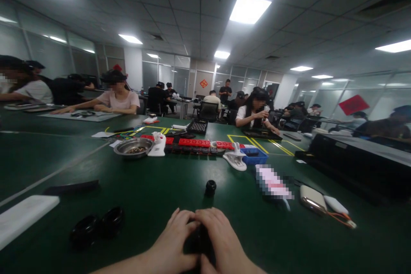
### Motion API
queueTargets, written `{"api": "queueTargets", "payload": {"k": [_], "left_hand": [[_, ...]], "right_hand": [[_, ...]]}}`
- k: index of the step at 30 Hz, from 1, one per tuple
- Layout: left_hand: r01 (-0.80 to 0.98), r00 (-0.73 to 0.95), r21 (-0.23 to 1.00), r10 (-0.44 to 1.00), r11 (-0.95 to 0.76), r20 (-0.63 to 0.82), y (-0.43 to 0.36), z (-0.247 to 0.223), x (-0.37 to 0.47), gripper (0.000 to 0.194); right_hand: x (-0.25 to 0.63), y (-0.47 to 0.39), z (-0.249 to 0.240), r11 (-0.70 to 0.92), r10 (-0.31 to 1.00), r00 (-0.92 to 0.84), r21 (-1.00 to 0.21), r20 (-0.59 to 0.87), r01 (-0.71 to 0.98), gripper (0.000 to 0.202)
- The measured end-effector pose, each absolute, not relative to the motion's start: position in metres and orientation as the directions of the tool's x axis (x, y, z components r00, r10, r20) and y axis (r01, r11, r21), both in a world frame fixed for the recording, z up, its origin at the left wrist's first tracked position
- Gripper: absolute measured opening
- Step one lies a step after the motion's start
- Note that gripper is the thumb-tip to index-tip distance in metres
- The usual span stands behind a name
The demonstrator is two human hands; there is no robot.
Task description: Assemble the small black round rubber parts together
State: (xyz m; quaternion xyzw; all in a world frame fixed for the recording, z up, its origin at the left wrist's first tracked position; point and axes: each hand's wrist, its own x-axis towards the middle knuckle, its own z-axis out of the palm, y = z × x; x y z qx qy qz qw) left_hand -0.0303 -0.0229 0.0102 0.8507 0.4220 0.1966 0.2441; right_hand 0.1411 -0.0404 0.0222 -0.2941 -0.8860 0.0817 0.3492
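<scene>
My left hand (pixel 173 242) and my right hand (pixel 224 237) are at the front edge of the view, fingertips meeting. Both are curled round a black object (pixel 196 239); the fingers cover most of it, so its kind cannot be told. Just beyond my hands a small black ribbed, knob-like piece (pixel 210 187) stands on the green tabletop (pixel 160 188). To the left lie two larger black ring-shaped pieces (pixel 85 229), side by side and somewhat blurred.
Across the table stand a metal bowl (pixel 119 150) of small parts, white stands (pixel 157 145), red strips (pixel 192 142) and a blue bin (pixel 257 156). At right lie a beige device (pixel 312 199) and a long black case (pixel 362 167). A white slab (pixel 25 218) lies left. Several people sit beyond.
</scene>
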Motion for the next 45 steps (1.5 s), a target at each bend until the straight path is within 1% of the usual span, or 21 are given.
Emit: {"api": "queueTargets", "payload": {"k": [3, 5, 6, 8, 10, 11, 13, 16, 18, 20, 23, 27, 30, 32, 35, 38, 40, 42, 45], "left_hand": [[0.635, 0.565, 0.581, 0.819, -0.508, 0.099, -0.019, 0.007, -0.031, 0.045], [0.64, 0.562, 0.581, 0.822, -0.503, 0.092, -0.018, 0.004, -0.031, 0.044], [0.637, 0.564, 0.583, 0.821, -0.504, 0.093, -0.017, 0.004, -0.031, 0.043], [0.632, 0.563, 0.591, 0.821, -0.501, 0.094, -0.017, 0.004, -0.031, 0.041], [0.632, 0.551, 0.599, 0.829, -0.491, 0.097, -0.019, 0.006, -0.03, 0.043], [0.633, 0.546, 0.601, 0.832, -0.487, 0.099, -0.02, 0.007, -0.03, 0.045], [0.638, 0.539, 0.599, 0.836, -0.483, 0.1, -0.021, 0.01, -0.029, 0.045], [0.646, 0.545, 0.589, 0.834, -0.485, 0.088, -0.023, 0.013, -0.029, 0.041], [0.644, 0.551, 0.587, 0.83, -0.492, 0.091, -0.023, 0.014, -0.029, 0.04], [0.635, 0.559, 0.588, 0.824, -0.501, 0.099, -0.023, 0.015, -0.03, 0.041], [0.619, 0.568, 0.6, 0.817, -0.507, 0.104, -0.023, 0.016, -0.03, 0.04], [0.613, 0.566, 0.604, 0.816, -0.509, 0.114, -0.023, 0.015, -0.031, 0.037], [0.625, 0.561, 0.601, 0.822, -0.499, 0.098, -0.023, 0.014, -0.032, 0.036], [0.627, 0.564, 0.599, 0.82, -0.498, 0.091, -0.023, 0.014, -0.032, 0.037], [0.618, 0.57, 0.602, 0.815, -0.506, 0.102, -0.023, 0.014, -0.033, 0.041], [0.608, 0.568, 0.611, 0.815, -0.508, 0.113, -0.023, 0.013, -0.034, 0.045], [0.61, 0.567, 0.607, 0.815, -0.51, 0.116, -0.022, 0.012, -0.034, 0.044], [0.617, 0.567, 0.596, 0.815, -0.514, 0.118, -0.022, 0.011, -0.033, 0.041], [0.62, 0.564, 0.59, 0.817, -0.517, 0.124, -0.024, 0.013, -0.032, 0.038]], "right_hand": [[0.141, -0.034, 0.013, 0.744, 0.642, -0.493, -0.32, 0.588, 0.587, 0.056], [0.142, -0.031, 0.007, 0.691, 0.691, -0.45, -0.334, 0.566, 0.641, 0.05], [0.142, -0.031, 0.006, 0.692, 0.694, -0.461, -0.336, 0.553, 0.639, 0.045], [0.143, -0.03, 0.005, 0.752, 0.643, -0.537, -0.317, 0.545, 0.578, 0.04], [0.145, -0.031, 0.006, 0.826, 0.55, -0.611, -0.264, 0.57, 0.497, 0.048], [0.146, -0.031, 0.007, 0.844, 0.518, -0.621, -0.235, 0.587, 0.482, 0.053], [0.147, -0.032, 0.008, 0.825, 0.53, -0.591, -0.208, 0.609, 0.526, 0.056], [0.145, -0.032, 0.009, 0.735, 0.639, -0.506, -0.265, 0.58, 0.624, 0.052], [0.144, -0.032, 0.008, 0.694, 0.695, -0.476, -0.33, 0.538, 0.64, 0.048], [0.144, -0.033, 0.008, 0.69, 0.711, -0.463, -0.395, 0.529, 0.607, 0.047], [0.146, -0.035, 0.007, 0.714, 0.698, -0.48, -0.467, 0.531, 0.521, 0.054], [0.148, -0.035, 0.005, 0.718, 0.693, -0.455, -0.474, 0.56, 0.509, 0.058], [0.144, -0.034, 0.004, 0.661, 0.745, -0.383, -0.526, 0.546, 0.536, 0.053], [0.142, -0.034, 0.005, 0.637, 0.767, -0.367, -0.555, 0.526, 0.536, 0.047], [0.143, -0.035, 0.009, 0.672, 0.74, -0.421, -0.577, 0.524, 0.463, 0.045], [0.144, -0.037, 0.011, 0.724, 0.685, -0.493, -0.58, 0.537, 0.374, 0.053], [0.144, -0.037, 0.01, 0.729, 0.683, -0.468, -0.556, 0.56, 0.4, 0.056], [0.142, -0.037, 0.008, 0.69, 0.722, -0.399, -0.547, 0.565, 0.475, 0.057], [0.139, -0.038, 0.007, 0.612, 0.787, -0.346, -0.576, 0.511, 0.542, 0.053]]}}
